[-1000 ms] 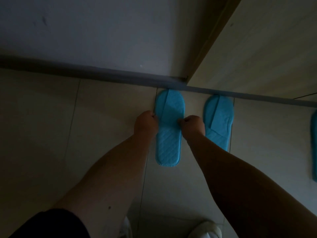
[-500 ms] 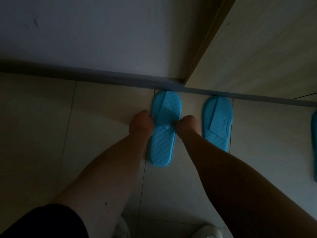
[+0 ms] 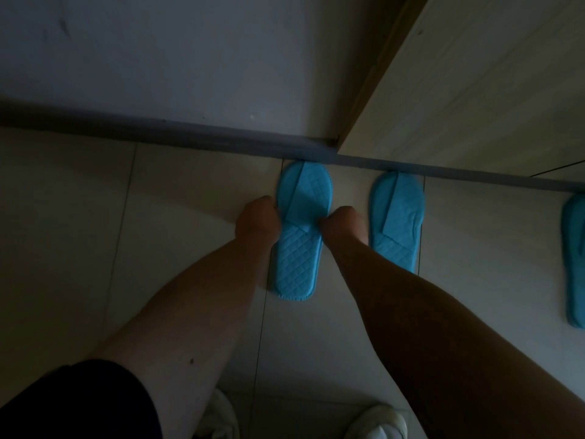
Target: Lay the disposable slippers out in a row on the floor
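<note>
Nearest, two pale shoes (image 3: 376,421) are seen on the tiled floor (image 3: 79,248). Further out, a blue quilted slipper (image 3: 299,236) is pinched at mid-length from both sides: the left hand (image 3: 257,219) is closed on its left edge, the right hand (image 3: 345,224) on its right edge. Its toe lies against the skirting board (image 3: 190,134). A second slipper (image 3: 397,217) lies just beside the right hand, and a third slipper (image 3: 574,258) is cut off by the right frame edge.

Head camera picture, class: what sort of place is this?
Probably an indoor room or entryway: pale tiled floor, grey wall with dark skirting board, and a wooden cabinet, with blue slippers toward it.
</note>
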A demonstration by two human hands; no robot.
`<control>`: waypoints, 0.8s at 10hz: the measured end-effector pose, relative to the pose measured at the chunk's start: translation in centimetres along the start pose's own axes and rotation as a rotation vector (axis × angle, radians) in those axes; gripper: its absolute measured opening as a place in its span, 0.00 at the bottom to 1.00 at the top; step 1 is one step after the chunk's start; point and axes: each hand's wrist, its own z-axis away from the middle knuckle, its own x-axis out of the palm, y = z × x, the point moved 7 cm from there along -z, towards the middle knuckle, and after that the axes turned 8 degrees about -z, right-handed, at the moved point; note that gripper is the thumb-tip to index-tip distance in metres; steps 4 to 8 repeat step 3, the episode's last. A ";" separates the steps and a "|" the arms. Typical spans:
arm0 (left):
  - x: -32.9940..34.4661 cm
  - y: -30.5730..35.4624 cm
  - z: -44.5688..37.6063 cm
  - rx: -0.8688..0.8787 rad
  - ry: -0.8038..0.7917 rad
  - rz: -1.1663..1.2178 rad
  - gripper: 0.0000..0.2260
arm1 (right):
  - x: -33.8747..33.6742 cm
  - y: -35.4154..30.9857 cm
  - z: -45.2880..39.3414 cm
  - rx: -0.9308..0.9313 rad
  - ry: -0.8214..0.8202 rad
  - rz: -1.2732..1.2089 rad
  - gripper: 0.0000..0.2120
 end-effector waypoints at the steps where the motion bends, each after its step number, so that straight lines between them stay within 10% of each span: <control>1: -0.1 0.2 0.1 -0.011 -0.028 -0.022 0.09 | -0.2 0.0 0.1 -0.002 -0.001 0.027 0.09; 8: -4.2 1.2 3.9 -0.002 -0.006 -0.079 0.12 | -4.1 -1.9 3.9 -0.120 0.133 0.262 0.18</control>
